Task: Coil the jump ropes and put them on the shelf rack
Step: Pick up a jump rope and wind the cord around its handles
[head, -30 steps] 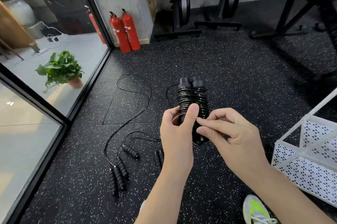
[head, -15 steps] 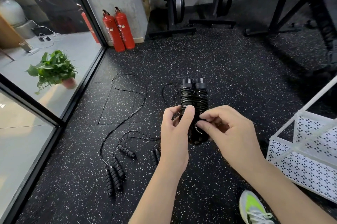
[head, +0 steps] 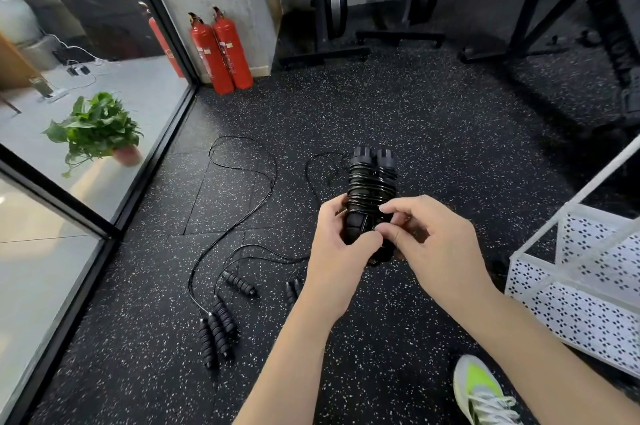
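A black jump rope (head: 371,179) is wound tightly round its two handles, held upright in front of me. My left hand (head: 337,248) grips the lower part of the bundle from the left. My right hand (head: 438,244) pinches the cord against the bundle's lower right side. Other black jump ropes (head: 221,317) lie loose on the floor to the left, with their handles near my left forearm and cords trailing away. The white perforated shelf rack (head: 575,289) stands at the right.
Two red fire extinguishers (head: 221,54) stand by the pillar. A potted plant (head: 97,130) sits behind the glass wall on the left. Black gym frames (head: 332,9) line the back. My shoe (head: 481,390) shows at the bottom right on the speckled rubber floor.
My left thumb has dropped from the bundle's front to its lower part. My right fingers have curled in tighter on the cord. The view has shifted slightly.
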Available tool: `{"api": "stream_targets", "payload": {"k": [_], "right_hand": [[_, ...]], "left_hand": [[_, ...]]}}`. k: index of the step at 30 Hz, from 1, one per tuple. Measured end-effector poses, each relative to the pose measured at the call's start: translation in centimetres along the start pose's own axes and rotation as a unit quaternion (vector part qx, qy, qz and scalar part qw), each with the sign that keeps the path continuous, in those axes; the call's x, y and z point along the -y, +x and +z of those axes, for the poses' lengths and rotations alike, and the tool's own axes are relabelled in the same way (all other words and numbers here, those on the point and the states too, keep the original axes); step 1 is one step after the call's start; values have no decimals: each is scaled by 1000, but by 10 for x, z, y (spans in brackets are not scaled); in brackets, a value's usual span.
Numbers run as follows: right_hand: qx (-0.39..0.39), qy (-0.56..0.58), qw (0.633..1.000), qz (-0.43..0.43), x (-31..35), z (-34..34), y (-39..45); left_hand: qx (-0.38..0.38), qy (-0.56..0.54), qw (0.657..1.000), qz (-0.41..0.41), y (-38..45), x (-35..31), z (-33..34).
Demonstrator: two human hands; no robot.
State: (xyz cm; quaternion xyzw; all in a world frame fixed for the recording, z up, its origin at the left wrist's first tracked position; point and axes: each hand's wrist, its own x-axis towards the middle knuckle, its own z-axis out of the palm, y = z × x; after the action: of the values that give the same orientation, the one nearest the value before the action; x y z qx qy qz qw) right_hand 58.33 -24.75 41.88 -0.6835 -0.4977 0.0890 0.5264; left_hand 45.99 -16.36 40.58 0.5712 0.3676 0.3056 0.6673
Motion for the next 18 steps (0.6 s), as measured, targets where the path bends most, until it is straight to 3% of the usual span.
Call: {"api": "stream_targets", "payload": {"k": [5, 10, 14, 18], "right_hand": [[-64, -92, 986, -125, -5, 4, -4], [-45, -71, 991, -101, -4, 4, -4], [18, -58, 998, -26, 1, -2, 4], [66, -74, 995, -28, 5, -6, 5]], "left_hand": [[-15, -10, 1000, -11, 1, 1, 2], [-19, -4, 1000, -9, 2, 1, 2], [-19, 16, 1000, -3, 1, 2, 0], [-4, 11, 1000, -6, 2, 2, -4]]}}
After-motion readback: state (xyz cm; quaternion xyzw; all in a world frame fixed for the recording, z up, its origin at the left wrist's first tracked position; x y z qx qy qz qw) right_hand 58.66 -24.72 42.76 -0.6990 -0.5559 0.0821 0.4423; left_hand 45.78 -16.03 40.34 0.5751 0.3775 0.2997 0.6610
